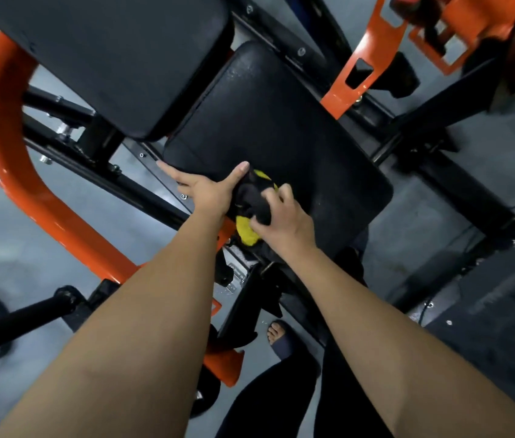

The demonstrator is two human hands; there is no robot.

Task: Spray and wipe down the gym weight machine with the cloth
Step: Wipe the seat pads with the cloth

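Right hand (282,217) grips cloth (249,197); left hand (208,191) touches it.

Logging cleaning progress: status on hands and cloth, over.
Right hand grips black-and-yellow cloth on black padded seat. Left hand open, thumb against cloth. Nothing in the way.

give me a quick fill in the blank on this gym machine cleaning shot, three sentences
1. The cloth held at the black pad is black and ____.
2. The left hand, fingers straight, touches the cloth, while the ____ hand grips it with curled fingers.
3. The curved frame tube is painted ____.
Missing words: yellow; right; orange.
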